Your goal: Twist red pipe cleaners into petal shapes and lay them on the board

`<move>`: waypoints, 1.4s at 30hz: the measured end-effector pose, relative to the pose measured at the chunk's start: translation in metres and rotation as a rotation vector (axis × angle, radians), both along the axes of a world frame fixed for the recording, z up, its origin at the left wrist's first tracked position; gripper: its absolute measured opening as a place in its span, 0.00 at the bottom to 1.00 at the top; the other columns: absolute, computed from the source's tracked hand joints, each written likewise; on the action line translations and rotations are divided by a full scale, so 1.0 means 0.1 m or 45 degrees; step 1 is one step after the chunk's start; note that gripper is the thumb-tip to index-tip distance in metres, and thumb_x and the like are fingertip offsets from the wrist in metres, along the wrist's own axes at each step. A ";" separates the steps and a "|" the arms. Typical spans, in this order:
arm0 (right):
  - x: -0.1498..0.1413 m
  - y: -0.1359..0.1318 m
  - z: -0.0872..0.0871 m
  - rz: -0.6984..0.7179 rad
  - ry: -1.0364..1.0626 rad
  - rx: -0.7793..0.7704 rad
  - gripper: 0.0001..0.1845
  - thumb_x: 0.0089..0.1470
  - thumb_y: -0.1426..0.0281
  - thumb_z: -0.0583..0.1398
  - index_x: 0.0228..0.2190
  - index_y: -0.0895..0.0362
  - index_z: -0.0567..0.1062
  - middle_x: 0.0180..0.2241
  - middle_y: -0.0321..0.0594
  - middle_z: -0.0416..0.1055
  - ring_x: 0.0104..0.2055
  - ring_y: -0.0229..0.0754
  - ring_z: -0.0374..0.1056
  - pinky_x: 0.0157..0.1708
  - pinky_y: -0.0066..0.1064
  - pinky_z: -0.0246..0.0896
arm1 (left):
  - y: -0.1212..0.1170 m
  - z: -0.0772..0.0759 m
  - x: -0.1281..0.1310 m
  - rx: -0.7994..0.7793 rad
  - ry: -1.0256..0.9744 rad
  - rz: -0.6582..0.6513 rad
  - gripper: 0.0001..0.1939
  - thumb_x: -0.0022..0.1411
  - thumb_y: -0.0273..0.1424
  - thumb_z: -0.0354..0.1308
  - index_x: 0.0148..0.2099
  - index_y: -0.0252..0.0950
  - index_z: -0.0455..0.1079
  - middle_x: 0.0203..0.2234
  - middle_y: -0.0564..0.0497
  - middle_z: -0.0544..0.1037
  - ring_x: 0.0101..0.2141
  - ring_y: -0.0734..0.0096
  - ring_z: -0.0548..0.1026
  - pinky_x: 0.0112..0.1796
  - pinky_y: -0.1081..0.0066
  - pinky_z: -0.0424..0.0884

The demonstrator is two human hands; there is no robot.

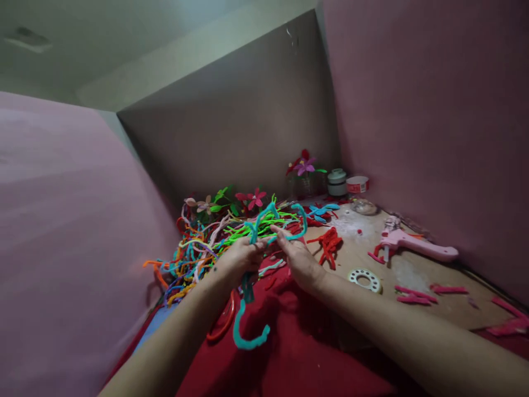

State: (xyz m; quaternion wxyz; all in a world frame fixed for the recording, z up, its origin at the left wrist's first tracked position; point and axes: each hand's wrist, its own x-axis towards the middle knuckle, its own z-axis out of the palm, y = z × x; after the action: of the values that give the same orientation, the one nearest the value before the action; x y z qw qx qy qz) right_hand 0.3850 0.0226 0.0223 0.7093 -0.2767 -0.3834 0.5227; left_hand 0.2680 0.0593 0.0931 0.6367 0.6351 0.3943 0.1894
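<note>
My left hand (243, 256) is closed around a bunch of teal pipe cleaners (249, 342). One curved end hangs below that fist, and several bent ends stick up above it. My right hand (300, 259) pinches a teal strand that curls up in a hook to the right. Both hands are close together over the red cloth (322, 364). Behind them lies a large heap of multicoloured pipe cleaners (206, 237), with green ones nearest my fingers. The fingertips of my left hand are partly hidden.
On a brown board (384, 220) at right lie a pink glue gun (417, 242), red pipe cleaners (330, 242), pink pieces (417, 295) and a white ring with holes (366, 280). Pipe-cleaner flowers (305, 165), a lidded jar (337, 182) and a tape roll (357, 184) stand behind. Pink walls flank both sides.
</note>
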 end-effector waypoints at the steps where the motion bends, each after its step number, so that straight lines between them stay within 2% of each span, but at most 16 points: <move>1: 0.03 0.03 0.00 -0.023 0.091 -0.036 0.16 0.51 0.59 0.55 0.37 0.57 0.71 0.29 0.39 0.71 0.32 0.38 0.67 0.32 0.29 0.62 | -0.02 -0.09 0.00 -0.052 0.026 -0.041 0.16 0.50 0.37 0.59 0.24 0.36 0.55 0.11 0.64 0.48 0.10 0.87 0.45 0.12 0.82 0.44; 5: 0.09 0.14 -0.05 -0.059 0.386 -0.279 0.10 0.50 0.64 0.56 0.30 0.59 0.69 0.21 0.38 0.68 0.26 0.38 0.67 0.25 0.27 0.60 | -0.04 -0.33 -0.05 -0.263 0.061 -0.122 0.17 0.53 0.39 0.57 0.24 0.36 0.54 0.10 0.63 0.51 0.09 0.86 0.47 0.10 0.82 0.46; 8: 0.09 0.15 -0.09 0.082 0.436 -0.343 0.08 0.52 0.67 0.54 0.32 0.59 0.67 0.22 0.36 0.68 0.20 0.34 0.63 0.20 0.26 0.58 | -0.04 -0.39 -0.06 -0.362 -0.064 -0.117 0.12 0.56 0.37 0.54 0.29 0.33 0.62 0.14 0.56 0.65 0.12 0.77 0.64 0.14 0.76 0.62; 10: 0.05 0.12 -0.11 0.209 0.399 -0.356 0.09 0.54 0.67 0.51 0.36 0.57 0.66 0.19 0.33 0.65 0.14 0.32 0.56 0.14 0.24 0.54 | -0.05 -0.41 -0.02 -0.416 -0.184 -0.100 0.09 0.58 0.34 0.53 0.33 0.31 0.65 0.19 0.49 0.72 0.20 0.69 0.73 0.22 0.68 0.71; 12: 0.00 0.06 -0.10 0.279 0.315 -0.380 0.11 0.56 0.65 0.49 0.39 0.56 0.66 0.13 0.27 0.57 0.09 0.29 0.45 0.09 0.22 0.45 | -0.06 -0.42 0.04 -0.449 -0.283 -0.059 0.08 0.58 0.30 0.52 0.34 0.29 0.65 0.21 0.46 0.74 0.23 0.65 0.75 0.26 0.65 0.73; 14: -0.05 0.01 -0.08 0.281 0.230 -0.400 0.12 0.55 0.62 0.50 0.38 0.54 0.66 0.11 0.24 0.49 0.09 0.28 0.39 0.08 0.19 0.39 | -0.07 -0.41 0.08 -0.452 -0.318 -0.011 0.07 0.58 0.30 0.53 0.35 0.30 0.65 0.20 0.47 0.73 0.22 0.66 0.74 0.24 0.65 0.72; 16: -0.07 -0.02 -0.04 0.306 0.198 -0.436 0.11 0.53 0.61 0.53 0.34 0.55 0.67 0.11 0.23 0.47 0.09 0.28 0.41 0.09 0.18 0.41 | -0.08 -0.38 0.10 -0.482 -0.337 0.006 0.07 0.57 0.31 0.54 0.34 0.31 0.64 0.18 0.52 0.70 0.16 0.73 0.70 0.19 0.71 0.70; 19: -0.02 -0.04 0.01 0.383 0.269 -0.408 0.08 0.51 0.67 0.55 0.25 0.59 0.66 0.12 0.27 0.53 0.13 0.28 0.50 0.14 0.20 0.50 | -0.07 -0.33 0.07 -0.663 -0.312 -0.071 0.08 0.58 0.33 0.53 0.32 0.32 0.63 0.14 0.59 0.60 0.10 0.85 0.56 0.10 0.83 0.55; 21: 0.05 -0.04 0.05 0.438 0.291 -0.285 0.07 0.49 0.70 0.57 0.23 0.59 0.66 0.15 0.30 0.59 0.16 0.29 0.55 0.17 0.21 0.52 | -0.09 -0.31 0.02 -0.794 -0.264 -0.159 0.11 0.59 0.36 0.51 0.31 0.32 0.62 0.13 0.61 0.54 0.09 0.87 0.48 0.08 0.84 0.46; 24: 0.13 -0.03 0.08 0.468 0.308 -0.105 0.06 0.48 0.70 0.58 0.24 0.59 0.67 0.19 0.33 0.65 0.18 0.31 0.60 0.19 0.22 0.55 | -0.16 -0.36 -0.04 -0.935 -0.170 -0.250 0.12 0.60 0.38 0.50 0.30 0.34 0.61 0.14 0.62 0.49 0.10 0.86 0.43 0.09 0.84 0.42; 26: 0.14 0.00 0.08 0.378 0.355 -0.086 0.07 0.50 0.69 0.57 0.24 0.59 0.66 0.18 0.33 0.65 0.18 0.32 0.60 0.19 0.24 0.56 | -0.25 -0.43 -0.08 -0.979 -0.121 -0.275 0.12 0.59 0.37 0.51 0.29 0.34 0.60 0.14 0.62 0.49 0.11 0.86 0.42 0.09 0.83 0.41; 29: 0.13 0.05 0.07 0.114 0.365 -0.171 0.09 0.53 0.69 0.53 0.23 0.59 0.64 0.14 0.31 0.62 0.13 0.30 0.56 0.15 0.23 0.53 | -0.36 -0.52 -0.13 -0.979 -0.134 -0.272 0.10 0.59 0.35 0.52 0.29 0.35 0.60 0.14 0.62 0.49 0.12 0.85 0.41 0.10 0.82 0.39; 31: 0.11 0.06 0.08 0.029 0.392 -0.214 0.09 0.54 0.70 0.52 0.23 0.58 0.62 0.12 0.29 0.59 0.11 0.29 0.50 0.12 0.21 0.48 | -0.41 -0.55 -0.16 -0.973 -0.158 -0.252 0.10 0.58 0.35 0.52 0.29 0.35 0.60 0.14 0.62 0.48 0.12 0.85 0.41 0.10 0.82 0.39; 37: 0.13 0.00 0.16 0.238 0.536 -0.336 0.15 0.60 0.67 0.45 0.22 0.57 0.58 0.09 0.24 0.47 0.09 0.27 0.37 0.10 0.20 0.32 | -0.50 -0.68 -0.21 -0.997 -0.222 -0.220 0.10 0.58 0.35 0.53 0.29 0.34 0.60 0.14 0.62 0.48 0.12 0.86 0.42 0.10 0.83 0.39; 40: 0.20 -0.02 0.21 0.345 0.561 -0.380 0.18 0.61 0.65 0.42 0.21 0.56 0.56 0.07 0.24 0.43 0.09 0.28 0.34 0.10 0.22 0.28 | -0.58 -0.73 -0.22 -0.981 -0.249 -0.230 0.10 0.59 0.35 0.51 0.29 0.35 0.60 0.14 0.61 0.49 0.12 0.85 0.42 0.10 0.82 0.40; 42: 0.27 -0.01 0.23 0.349 0.579 -0.364 0.19 0.61 0.65 0.41 0.20 0.56 0.55 0.06 0.24 0.42 0.09 0.29 0.34 0.10 0.23 0.27 | -0.62 -0.74 -0.24 -0.964 -0.274 -0.225 0.10 0.60 0.35 0.50 0.29 0.35 0.60 0.14 0.61 0.49 0.11 0.85 0.42 0.09 0.82 0.40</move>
State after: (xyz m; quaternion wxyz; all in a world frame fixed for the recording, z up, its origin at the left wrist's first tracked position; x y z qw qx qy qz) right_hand 0.4116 0.0213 0.0454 0.6537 -0.1953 -0.1712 0.7108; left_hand 0.2444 -0.0030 0.0194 0.8770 0.3637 0.3112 0.0408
